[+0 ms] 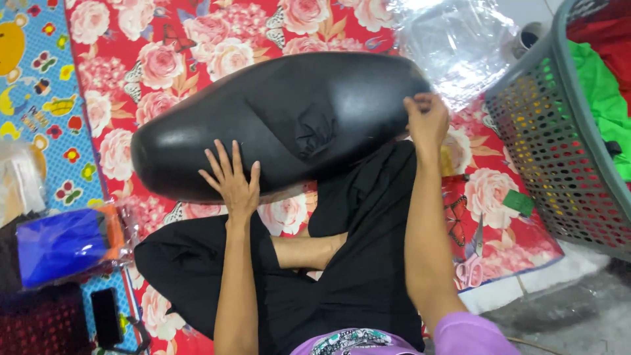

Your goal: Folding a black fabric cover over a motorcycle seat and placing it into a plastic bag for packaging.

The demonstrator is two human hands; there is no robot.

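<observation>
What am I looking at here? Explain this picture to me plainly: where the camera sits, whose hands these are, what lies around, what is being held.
There is no machine here. The single picture comes from a camera worn on a person's head, looking down at their own lap and arms. The person sits cross-legged in black trousers on a red flowered mat.

Across their legs lies a large black padded seat, shaped like a motorcycle saddle. The left hand presses flat on its near edge. The right hand pinches the black cover at the seat's right end.

Around them: a grey laundry basket with green and red cloth, a clear plastic sheet, scissors on the mat, a blue packet, and a dark phone.
</observation>
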